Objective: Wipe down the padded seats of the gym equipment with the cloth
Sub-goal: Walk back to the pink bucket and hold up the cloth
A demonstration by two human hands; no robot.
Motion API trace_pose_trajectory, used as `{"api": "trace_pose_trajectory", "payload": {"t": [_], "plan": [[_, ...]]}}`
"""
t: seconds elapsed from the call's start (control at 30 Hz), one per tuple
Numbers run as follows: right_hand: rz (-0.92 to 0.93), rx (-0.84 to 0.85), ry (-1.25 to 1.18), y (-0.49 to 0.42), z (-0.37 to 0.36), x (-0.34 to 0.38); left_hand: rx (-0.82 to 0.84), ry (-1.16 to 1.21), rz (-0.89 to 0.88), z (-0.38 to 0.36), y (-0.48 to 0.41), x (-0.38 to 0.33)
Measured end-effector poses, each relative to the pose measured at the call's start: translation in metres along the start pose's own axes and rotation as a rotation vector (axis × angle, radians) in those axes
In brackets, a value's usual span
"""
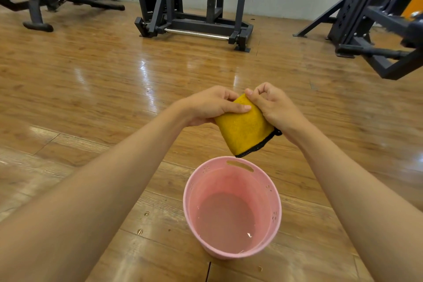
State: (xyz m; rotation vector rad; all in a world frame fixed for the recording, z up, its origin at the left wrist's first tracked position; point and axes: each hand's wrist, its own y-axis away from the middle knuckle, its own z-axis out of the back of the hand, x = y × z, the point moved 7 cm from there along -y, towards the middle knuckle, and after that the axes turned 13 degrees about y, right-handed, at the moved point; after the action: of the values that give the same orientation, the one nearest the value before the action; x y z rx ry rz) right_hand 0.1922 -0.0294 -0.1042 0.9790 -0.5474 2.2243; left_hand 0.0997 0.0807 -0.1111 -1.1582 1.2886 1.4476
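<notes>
Yellow cloth (pixel 246 126), black-edged: gripped at its top by left hand (pixel 209 105) and right hand (pixel 272 105), fingers curled; pink bucket (pixel 231 167) of water stood below the grip.

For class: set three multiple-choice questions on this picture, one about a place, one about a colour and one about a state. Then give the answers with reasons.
1. Where is the bucket? A on a bench; B on the floor; C on a shelf.
2. What colour is the cloth? A blue; B white; C yellow with a black edge.
3. How is the cloth held? A gripped by the left hand and right hand; B draped over a seat; C soaking in the bucket.

Answers:
1 B, it stands on the wood boards.
2 C, its face is yellow and its hem is black.
3 A, the fingers of both hands curl round it in the air.
</notes>
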Motion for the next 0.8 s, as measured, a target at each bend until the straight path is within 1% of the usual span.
{"api": "trace_pose_trajectory", "payload": {"t": [0.1, 0.17, 0.3, 0.4, 0.47, 0.57, 0.67, 0.73, 0.8], "plan": [[-0.166, 0.146, -0.076, 0.005, -0.001, -0.022, -0.004, 0.099, -0.025, -0.005, 0.0, 0.003], [-0.218, 0.262, -0.192, 0.013, -0.003, -0.036, -0.004, 0.156, -0.034, -0.009, 0.001, 0.003], [-0.19, 0.432, -0.412, 0.032, -0.001, -0.061, -0.102, 0.283, -0.042, -0.026, 0.005, 0.011], [-0.217, 0.533, -0.541, 0.044, 0.002, -0.077, -0.236, 0.476, -0.025, -0.043, 0.011, 0.041], [-0.271, 0.539, -0.505, 0.051, 0.005, -0.089, -0.323, 0.586, 0.064, -0.061, 0.015, 0.075], [-0.389, 0.539, -0.309, 0.066, 0.0, -0.12, -0.425, 0.637, 0.189, -0.091, 0.019, 0.124], [-0.463, 0.567, -0.132, 0.085, -0.013, -0.15, -0.485, 0.532, 0.215, -0.105, 0.019, 0.158], [-0.449, 0.576, -0.03, 0.096, -0.019, -0.164, -0.487, 0.458, 0.237, -0.111, 0.02, 0.172], [-0.42, 0.557, 0.021, 0.101, -0.022, -0.173, -0.461, 0.425, 0.267, -0.117, 0.023, 0.182]]}}
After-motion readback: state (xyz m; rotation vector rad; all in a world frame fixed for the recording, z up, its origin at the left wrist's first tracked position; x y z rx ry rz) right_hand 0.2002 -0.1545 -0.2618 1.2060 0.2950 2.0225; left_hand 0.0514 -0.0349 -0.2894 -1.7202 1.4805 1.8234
